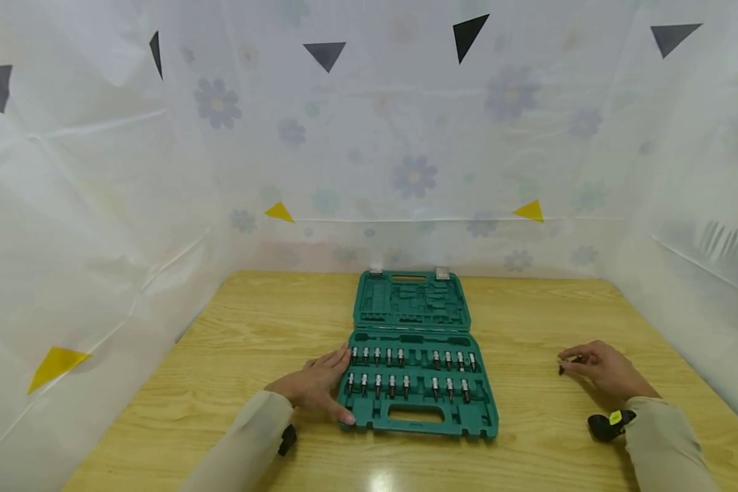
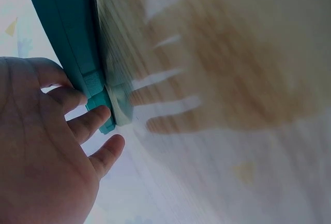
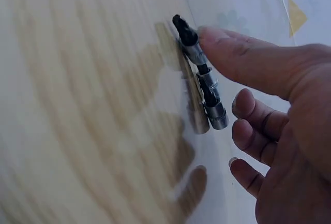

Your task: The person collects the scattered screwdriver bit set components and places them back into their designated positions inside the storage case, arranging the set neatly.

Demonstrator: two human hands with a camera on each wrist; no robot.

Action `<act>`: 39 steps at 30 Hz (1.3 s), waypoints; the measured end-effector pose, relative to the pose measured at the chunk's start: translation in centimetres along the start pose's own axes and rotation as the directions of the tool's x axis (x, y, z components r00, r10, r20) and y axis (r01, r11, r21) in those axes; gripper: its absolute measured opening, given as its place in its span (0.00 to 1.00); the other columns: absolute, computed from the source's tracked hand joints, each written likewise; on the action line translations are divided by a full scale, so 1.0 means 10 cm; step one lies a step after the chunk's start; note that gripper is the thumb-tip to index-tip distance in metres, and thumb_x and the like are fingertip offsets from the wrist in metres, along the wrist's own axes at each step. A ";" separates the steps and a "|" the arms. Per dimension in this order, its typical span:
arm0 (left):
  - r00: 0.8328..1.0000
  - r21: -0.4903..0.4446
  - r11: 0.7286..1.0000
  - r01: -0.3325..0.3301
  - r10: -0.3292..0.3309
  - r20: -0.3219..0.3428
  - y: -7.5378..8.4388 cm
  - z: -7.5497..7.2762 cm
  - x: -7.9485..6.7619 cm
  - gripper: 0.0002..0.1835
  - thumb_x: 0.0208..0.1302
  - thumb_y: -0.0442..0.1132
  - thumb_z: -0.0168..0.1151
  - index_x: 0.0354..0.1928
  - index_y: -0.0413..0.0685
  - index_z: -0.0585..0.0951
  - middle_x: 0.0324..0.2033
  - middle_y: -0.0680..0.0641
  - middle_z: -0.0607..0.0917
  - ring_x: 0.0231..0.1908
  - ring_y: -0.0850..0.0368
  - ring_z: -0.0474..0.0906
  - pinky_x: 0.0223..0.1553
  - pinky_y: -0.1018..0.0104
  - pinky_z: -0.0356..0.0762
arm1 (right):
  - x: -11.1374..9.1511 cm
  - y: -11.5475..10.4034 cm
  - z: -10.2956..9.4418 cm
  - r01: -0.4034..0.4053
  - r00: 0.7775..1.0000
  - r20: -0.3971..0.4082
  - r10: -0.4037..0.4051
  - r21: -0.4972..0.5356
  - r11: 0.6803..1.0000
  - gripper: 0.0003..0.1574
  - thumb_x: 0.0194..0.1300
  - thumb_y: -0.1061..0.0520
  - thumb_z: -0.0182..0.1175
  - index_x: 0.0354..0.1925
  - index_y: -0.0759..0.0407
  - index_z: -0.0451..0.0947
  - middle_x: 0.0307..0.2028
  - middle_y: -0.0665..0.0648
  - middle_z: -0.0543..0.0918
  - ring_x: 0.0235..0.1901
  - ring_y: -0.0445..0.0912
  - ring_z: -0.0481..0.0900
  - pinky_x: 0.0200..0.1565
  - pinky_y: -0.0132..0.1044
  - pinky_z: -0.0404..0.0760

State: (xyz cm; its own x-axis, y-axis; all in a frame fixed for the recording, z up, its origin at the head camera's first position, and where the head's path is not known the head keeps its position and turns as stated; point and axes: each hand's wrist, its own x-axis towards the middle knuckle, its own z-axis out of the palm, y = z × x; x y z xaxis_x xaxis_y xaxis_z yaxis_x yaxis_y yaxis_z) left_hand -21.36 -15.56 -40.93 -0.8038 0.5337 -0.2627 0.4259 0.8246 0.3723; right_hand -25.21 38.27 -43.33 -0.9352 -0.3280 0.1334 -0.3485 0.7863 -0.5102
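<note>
An open green bit-socket case [image 1: 421, 414] lies on the table, its lower half holding two rows of bit sockets [image 1: 378, 384]. At the case's left side is my left hand [image 1: 320, 383], fingers extended along the edge and thumb on the front left corner. In the left wrist view, the fingers of the left hand [image 2: 41, 141] touch the case's side wall [image 2: 67, 32]. Off to the right, my right hand [image 1: 603, 369] pinches a bit socket [image 3: 192, 48] with a dark tip at the tabletop. More bit sockets [image 3: 216, 115] sit close beside it; the index finger is mostly hidden.
The case's lid [image 1: 412, 301] lies back towards the far wall, with moulded recesses and two latches. White translucent sheeting [image 1: 369, 137] with flowers and triangles encloses the wooden table [image 1: 270, 307] at the back and sides. Each wrist wears a black strap [image 1: 609, 426].
</note>
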 end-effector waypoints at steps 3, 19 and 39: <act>1.000 0.006 1.000 0.000 0.000 -0.002 0.00 0.00 0.00 0.64 0.41 0.71 0.61 0.71 0.45 0.40 0.71 0.46 0.37 0.69 0.47 0.37 0.64 0.44 0.40 | 0.00 0.01 -0.01 0.013 1.000 0.013 -0.013 -0.002 1.000 0.18 0.61 0.50 0.58 0.45 0.59 0.80 0.44 0.59 0.80 0.34 0.36 0.74 0.35 0.42 0.75; 1.000 0.031 0.999 -0.013 0.014 -0.010 0.01 0.00 0.00 0.63 0.42 0.70 0.61 0.71 0.46 0.41 0.71 0.46 0.38 0.69 0.47 0.38 0.64 0.43 0.42 | -0.03 0.04 -0.01 -0.063 0.997 0.036 0.061 0.055 0.996 0.19 0.58 0.48 0.61 0.42 0.58 0.81 0.49 0.68 0.75 0.48 0.64 0.70 0.42 0.55 0.73; 1.000 0.014 1.000 -0.008 0.008 -0.007 0.02 -0.01 -0.01 0.63 0.41 0.70 0.62 0.71 0.45 0.41 0.71 0.47 0.37 0.69 0.47 0.37 0.64 0.43 0.40 | -0.04 0.05 0.04 -0.089 0.996 0.003 0.089 0.028 0.996 0.18 0.59 0.46 0.60 0.41 0.58 0.81 0.45 0.63 0.74 0.45 0.59 0.72 0.40 0.52 0.73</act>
State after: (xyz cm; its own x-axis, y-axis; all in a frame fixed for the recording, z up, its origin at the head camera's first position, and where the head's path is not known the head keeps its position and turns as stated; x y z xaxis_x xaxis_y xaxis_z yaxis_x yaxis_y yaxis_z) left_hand -21.20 -15.52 -40.77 -0.8034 0.5388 -0.2534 0.4378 0.8231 0.3618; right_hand -24.97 38.59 -43.93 -0.9624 -0.2582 0.0849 -0.2619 0.7972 -0.5440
